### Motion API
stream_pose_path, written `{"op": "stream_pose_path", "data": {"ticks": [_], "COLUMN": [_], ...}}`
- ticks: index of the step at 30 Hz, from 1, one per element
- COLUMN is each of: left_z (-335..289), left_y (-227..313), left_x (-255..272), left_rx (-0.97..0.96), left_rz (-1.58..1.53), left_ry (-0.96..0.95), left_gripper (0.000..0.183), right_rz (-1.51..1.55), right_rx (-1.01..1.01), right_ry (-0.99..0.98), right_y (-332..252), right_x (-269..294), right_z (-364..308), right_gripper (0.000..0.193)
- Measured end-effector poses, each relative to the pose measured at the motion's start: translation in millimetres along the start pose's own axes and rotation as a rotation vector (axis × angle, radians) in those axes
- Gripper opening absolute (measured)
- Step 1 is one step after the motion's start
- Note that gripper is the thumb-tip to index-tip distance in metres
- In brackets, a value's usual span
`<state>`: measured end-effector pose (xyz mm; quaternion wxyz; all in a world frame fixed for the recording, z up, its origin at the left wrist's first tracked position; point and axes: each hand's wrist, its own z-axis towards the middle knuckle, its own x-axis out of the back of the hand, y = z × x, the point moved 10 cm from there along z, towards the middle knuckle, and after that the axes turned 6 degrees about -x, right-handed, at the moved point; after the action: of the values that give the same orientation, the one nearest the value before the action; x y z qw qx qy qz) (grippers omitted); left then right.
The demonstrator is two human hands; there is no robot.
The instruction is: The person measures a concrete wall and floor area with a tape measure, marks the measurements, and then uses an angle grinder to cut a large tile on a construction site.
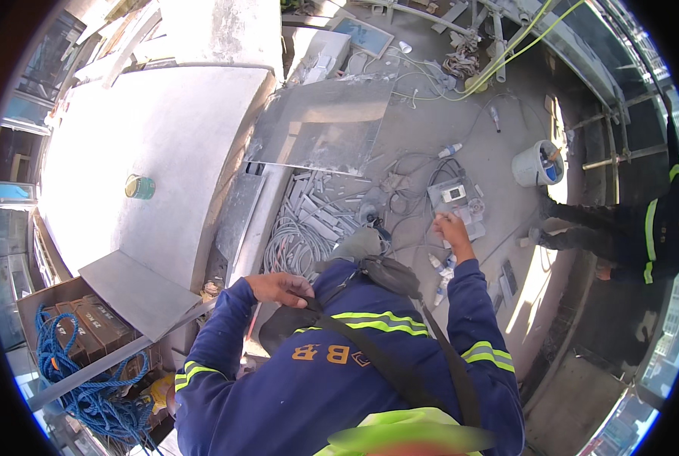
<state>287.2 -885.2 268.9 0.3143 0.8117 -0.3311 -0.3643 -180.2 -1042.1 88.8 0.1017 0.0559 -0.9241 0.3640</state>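
At my left side, my left hand (280,289) has its fingers closed at the edge of a black strap (318,307), just above a dark bag (278,328). My right hand (453,232) is raised in front of me, thumb and fingers pinched together; whatever they hold, if anything, is too small to make out. Beyond it on the floor lies a grey electrical box (447,194) with a white socket. A small black pouch (391,275) hangs at my waist between the two hands.
Coiled grey cable (297,245) and cut strips (316,209) lie ahead. A white bucket (535,164) stands at the right, near another person (643,239). A green tin (139,187) sits on a pale slab (157,129); blue rope (88,380) hangs over a crate at lower left.
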Motion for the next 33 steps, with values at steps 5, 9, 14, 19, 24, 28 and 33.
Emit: {"op": "stream_pose_path", "data": {"ticks": [5, 9, 14, 19, 24, 28, 33], "left_z": [9.5, 13.0, 69.7, 109.0, 175.7, 252.3, 333.0], "left_y": [6.8, -2.7, -19.3, -49.9, -83.9, -82.6, -82.6], "left_x": [31.8, 14.7, -63.5, 20.1, 176.9, 262.8, 305.0], "left_rx": [0.144, 0.085, -0.089, -0.214, 0.090, 0.442, 0.651], "left_rz": [-0.190, -0.430, -0.751, -0.960, -0.704, -0.629, -0.916], "left_ry": [0.055, 0.158, 0.234, 0.938, 1.533, 1.738, 1.669], "left_gripper": [0.030, 0.030, 0.034, 0.046, 0.069, 0.088, 0.099], "right_rz": [-0.096, -0.161, -0.409, -0.946, -1.412, -1.663, -1.706], "right_rx": [0.070, 0.091, 0.158, 0.619, 0.674, 0.627, 0.433], "right_ry": [-0.065, -0.172, -0.278, -0.062, 0.103, 0.073, -0.194], "right_y": [-110.0, -206.2, -307.9, -431.3, -500.2, -511.7, -468.4], "right_x": [16.5, -19.9, -68.5, -134.9, -199.7, -243.7, -248.0], "right_z": [89.5, 135.3, 208.3, 302.4, 381.6, 449.7, 523.4], "right_gripper": [0.041, 0.041, 0.044, 0.051, 0.061, 0.069, 0.076]}}
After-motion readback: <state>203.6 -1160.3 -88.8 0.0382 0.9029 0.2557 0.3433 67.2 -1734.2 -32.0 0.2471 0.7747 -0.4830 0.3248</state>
